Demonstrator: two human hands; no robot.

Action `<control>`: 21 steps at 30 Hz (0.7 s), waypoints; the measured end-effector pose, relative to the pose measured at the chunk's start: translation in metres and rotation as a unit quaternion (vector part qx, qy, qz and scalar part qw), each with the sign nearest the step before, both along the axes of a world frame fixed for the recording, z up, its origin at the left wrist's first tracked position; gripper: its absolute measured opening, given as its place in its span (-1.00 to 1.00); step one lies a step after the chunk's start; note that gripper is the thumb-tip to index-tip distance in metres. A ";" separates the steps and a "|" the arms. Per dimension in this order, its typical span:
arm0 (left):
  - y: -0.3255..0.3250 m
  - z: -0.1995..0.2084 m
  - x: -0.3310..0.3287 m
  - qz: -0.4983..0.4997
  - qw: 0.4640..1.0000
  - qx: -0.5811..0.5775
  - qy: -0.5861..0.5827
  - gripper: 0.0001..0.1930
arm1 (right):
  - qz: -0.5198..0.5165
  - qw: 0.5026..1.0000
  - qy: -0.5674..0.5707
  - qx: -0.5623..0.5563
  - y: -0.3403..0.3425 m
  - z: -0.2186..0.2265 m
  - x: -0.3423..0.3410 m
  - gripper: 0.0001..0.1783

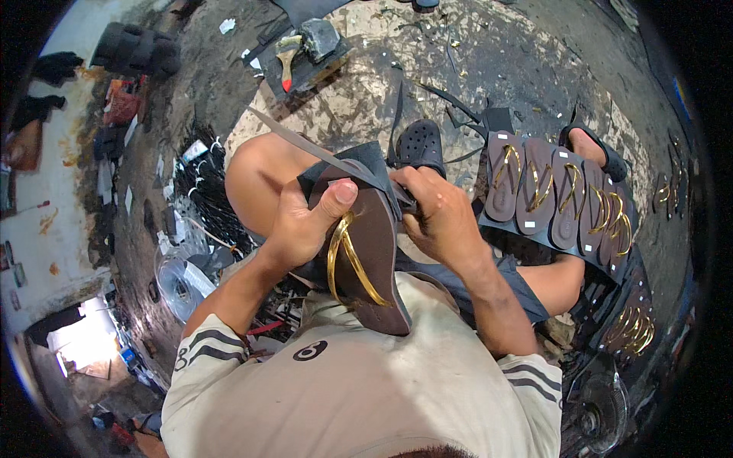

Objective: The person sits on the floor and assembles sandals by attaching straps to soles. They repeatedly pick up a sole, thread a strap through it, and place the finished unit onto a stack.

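Note:
My left hand (313,217) is wrapped round a brown flip-flop (374,244) with gold straps, its thumb pressed on the footbed. A dark rubber sheet (376,162) sticks out from under one end of the sole. A thin grey strip (294,137) runs from that end off toward the upper left. At the sole's right edge my right hand (439,217) is closed; what its fingers pinch is mostly hidden, though a bit of dark material shows there. Loose black strips (395,114) hang just beyond the hands.
Several finished-looking gold-strapped flip-flops (565,198) lie in a row on a board at the right. A brush with a red-tipped handle (287,65) rests by a dark block (319,38) ahead. A clear plastic roll (183,284) and a black bundle (202,183) are at the left.

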State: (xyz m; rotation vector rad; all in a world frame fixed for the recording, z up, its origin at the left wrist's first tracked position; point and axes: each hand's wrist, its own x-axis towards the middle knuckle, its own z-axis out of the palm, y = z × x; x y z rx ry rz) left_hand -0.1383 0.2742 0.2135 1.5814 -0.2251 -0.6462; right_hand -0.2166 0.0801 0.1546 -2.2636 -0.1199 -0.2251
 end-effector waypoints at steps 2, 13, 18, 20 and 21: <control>0.001 0.004 -0.001 -0.003 1.000 -0.014 0.007 -0.70 | 0.021 1.000 0.014 -0.011 -0.004 0.016 0.007 -0.54; 0.012 0.011 -0.003 -0.088 0.995 0.012 0.039 -0.64 | 0.186 0.982 0.021 0.040 -0.020 0.047 0.037 -0.65; 0.008 0.021 -0.002 -0.145 0.986 0.027 0.083 -0.58 | 0.316 0.936 0.151 0.034 -0.045 0.072 0.054 -0.65; 0.004 0.020 -0.002 -0.163 0.984 0.049 0.052 -0.55 | 0.340 0.927 0.156 0.033 -0.043 0.076 0.064 -0.72; 0.002 0.020 -0.002 -0.171 0.983 0.060 0.037 -0.53 | 0.344 0.921 0.175 0.042 -0.041 0.079 0.067 -0.73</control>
